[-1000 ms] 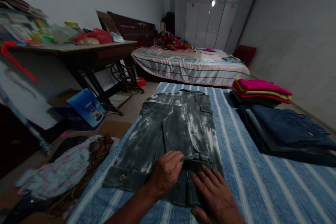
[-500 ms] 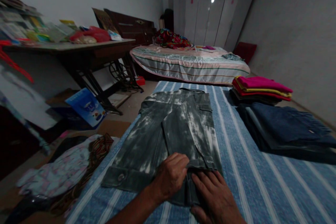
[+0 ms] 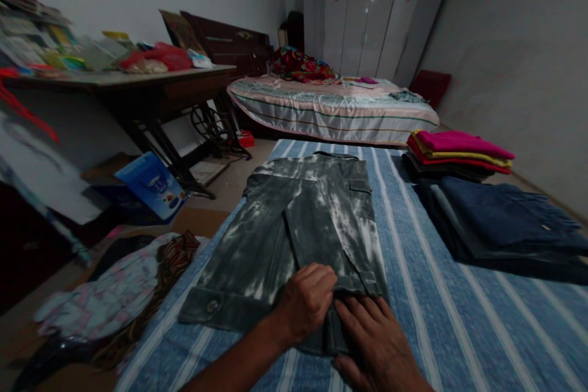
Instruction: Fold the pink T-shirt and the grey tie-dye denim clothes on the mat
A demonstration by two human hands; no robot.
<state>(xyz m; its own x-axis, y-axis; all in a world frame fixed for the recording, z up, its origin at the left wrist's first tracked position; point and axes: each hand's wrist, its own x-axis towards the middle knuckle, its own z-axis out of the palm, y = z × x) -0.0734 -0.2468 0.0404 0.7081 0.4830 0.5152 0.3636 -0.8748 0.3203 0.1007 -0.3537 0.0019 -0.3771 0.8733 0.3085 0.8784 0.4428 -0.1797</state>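
A dark grey jacket (image 3: 250,242) with pale bleached patches lies spread on a blue striped bedsheet (image 3: 427,318), its collar toward the far end. One sleeve (image 3: 315,236) is folded down over the body, its cuff near the hem. My left hand (image 3: 309,299) is closed at the cuff's edge, fingers curled on the fabric. Beside it my right hand (image 3: 379,337) rests flat on the jacket's lower edge, fingers stretched out and their tips against the cuff. Part of the hem is hidden under both hands.
Folded jeans (image 3: 505,214) and a stack of bright folded clothes (image 3: 463,150) lie at the right. Loose clothes (image 3: 110,294) and a blue box (image 3: 154,187) sit low on the left. A sewing machine table (image 3: 169,76) and another bed (image 3: 340,107) stand beyond.
My left hand has shifted slightly up and to the right along the cuff. My right hand stays flat in nearly the same place, and the jacket keeps its shape.
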